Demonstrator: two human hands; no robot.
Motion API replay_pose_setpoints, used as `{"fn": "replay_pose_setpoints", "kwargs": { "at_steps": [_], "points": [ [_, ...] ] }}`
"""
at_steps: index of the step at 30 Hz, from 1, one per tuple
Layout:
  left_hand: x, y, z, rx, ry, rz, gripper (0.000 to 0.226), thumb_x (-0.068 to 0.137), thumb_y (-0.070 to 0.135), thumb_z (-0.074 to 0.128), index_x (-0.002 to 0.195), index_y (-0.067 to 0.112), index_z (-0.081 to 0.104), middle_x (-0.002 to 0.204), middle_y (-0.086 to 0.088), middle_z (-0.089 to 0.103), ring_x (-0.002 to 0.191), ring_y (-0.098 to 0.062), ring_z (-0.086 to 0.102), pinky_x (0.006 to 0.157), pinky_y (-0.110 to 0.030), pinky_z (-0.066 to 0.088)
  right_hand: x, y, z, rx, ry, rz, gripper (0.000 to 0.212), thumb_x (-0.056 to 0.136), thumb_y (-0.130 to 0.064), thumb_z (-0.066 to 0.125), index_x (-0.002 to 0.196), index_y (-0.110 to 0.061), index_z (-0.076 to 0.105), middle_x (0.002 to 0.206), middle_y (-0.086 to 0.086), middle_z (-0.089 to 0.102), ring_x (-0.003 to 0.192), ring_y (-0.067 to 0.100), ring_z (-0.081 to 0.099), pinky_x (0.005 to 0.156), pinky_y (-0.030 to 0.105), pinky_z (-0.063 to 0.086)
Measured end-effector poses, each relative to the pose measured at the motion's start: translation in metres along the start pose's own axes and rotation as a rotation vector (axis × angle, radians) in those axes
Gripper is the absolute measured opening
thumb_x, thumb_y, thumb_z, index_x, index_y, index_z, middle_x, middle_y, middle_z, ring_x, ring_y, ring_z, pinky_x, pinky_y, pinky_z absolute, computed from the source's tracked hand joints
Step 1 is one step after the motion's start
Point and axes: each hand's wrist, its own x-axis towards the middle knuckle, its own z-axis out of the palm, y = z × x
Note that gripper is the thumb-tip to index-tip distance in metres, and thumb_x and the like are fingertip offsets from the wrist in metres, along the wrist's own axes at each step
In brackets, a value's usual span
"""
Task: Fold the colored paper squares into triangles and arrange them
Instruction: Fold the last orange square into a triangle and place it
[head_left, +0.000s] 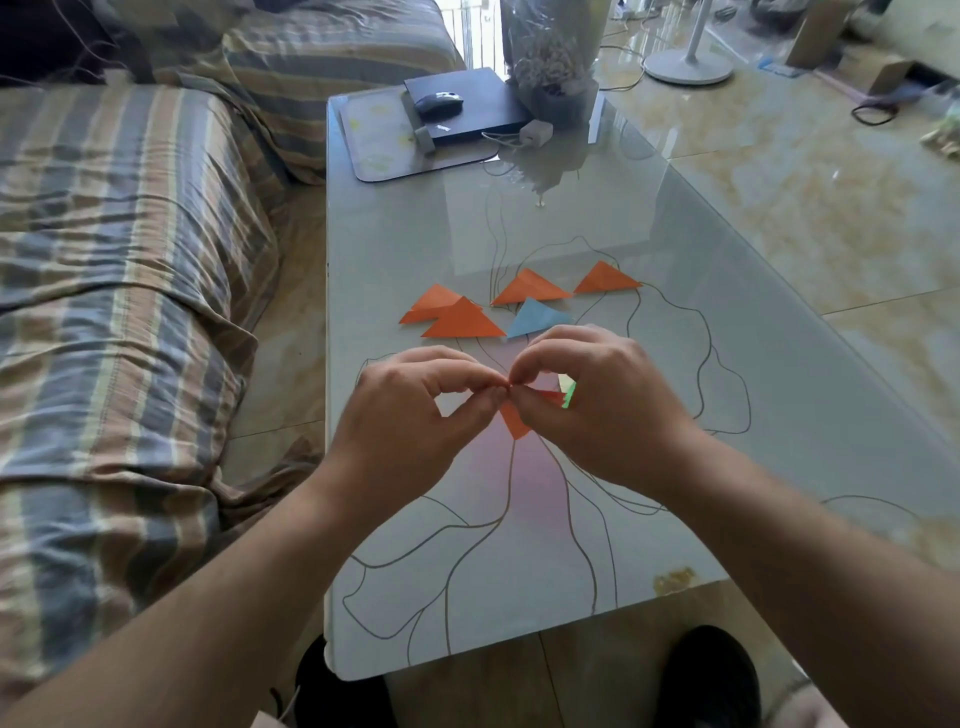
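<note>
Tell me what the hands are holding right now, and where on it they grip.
Both the left hand and right hand pinch an orange paper at its top edge, fingertips meeting there; its lower corner hangs free above the table.

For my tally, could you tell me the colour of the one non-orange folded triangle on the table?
Light blue paper triangle, clearest in the head view.

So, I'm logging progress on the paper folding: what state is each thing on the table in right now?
left hand: pinches the orange paper
right hand: pinches the same paper
orange paper: held above the table, partly folded
four orange triangles: folded, flat; the left two overlap
blue triangle: folded, flat
green paper: mostly hidden behind the right hand, fold unclear
mouse: resting on the black box
</note>
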Motion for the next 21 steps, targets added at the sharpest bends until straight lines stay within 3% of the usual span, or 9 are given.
{"fn": "replay_pose_setpoints", "kwargs": {
  "at_steps": [6,9,14,19,21],
  "points": [
    [0.001,0.001,-0.002,-0.079,0.085,-0.012,0.005,0.089,0.025,0.082,0.094,0.026,0.082,0.093,0.016,0.075,0.095,-0.012,0.071,0.085,-0.035,0.058,0.0,-0.002,0.0,-0.008,0.081,-0.069,0.02,0.089,-0.042,0.066,0.085,-0.026,0.078,0.086,-0.015,0.07,0.084,0.015,0.063,0.076,0.041,0.053],
    [0.003,0.002,-0.004,-0.043,0.104,-0.003,0.004,0.089,0.024,0.081,0.092,0.026,0.082,0.095,0.016,0.074,0.098,-0.012,0.07,0.088,-0.034,0.056,0.001,-0.003,0.0,-0.022,0.083,-0.098,0.026,0.091,-0.048,0.065,0.083,-0.025,0.077,0.086,-0.014,0.07,0.083,0.017,0.063,0.075,0.041,0.053],
    [0.009,-0.001,-0.014,-0.234,0.131,-0.187,0.007,0.092,0.019,0.077,0.088,0.023,0.08,0.092,0.011,0.076,0.096,-0.01,0.07,0.088,-0.02,0.051,0.006,0.009,-0.011,-0.087,0.065,-0.045,0.009,0.087,-0.028,0.067,0.08,-0.028,0.072,0.085,-0.016,0.068,0.084,0.015,0.062,0.079,0.039,0.053],
    [0.012,-0.006,-0.013,-0.554,0.194,-0.435,0.006,0.095,0.021,0.075,0.091,0.019,0.08,0.087,-0.002,0.078,0.081,-0.015,0.069,0.084,-0.033,0.056,0.006,0.011,-0.021,0.007,-0.031,0.145,0.016,0.091,-0.021,0.068,0.078,-0.03,0.067,0.083,-0.015,0.07,0.085,-0.001,0.062,0.073,0.007,0.04],
    [0.015,-0.008,-0.016,-0.615,0.219,-0.512,0.007,0.096,0.019,0.073,0.09,0.02,0.077,0.082,0.001,0.075,0.079,-0.013,0.068,0.078,-0.028,0.055,0.008,0.014,-0.022,0.135,-0.004,0.263,0.011,0.091,-0.023,0.065,0.081,-0.024,0.066,0.08,-0.005,0.071,0.076,0.007,0.064,0.069,0.015,0.045]
  ]
}}
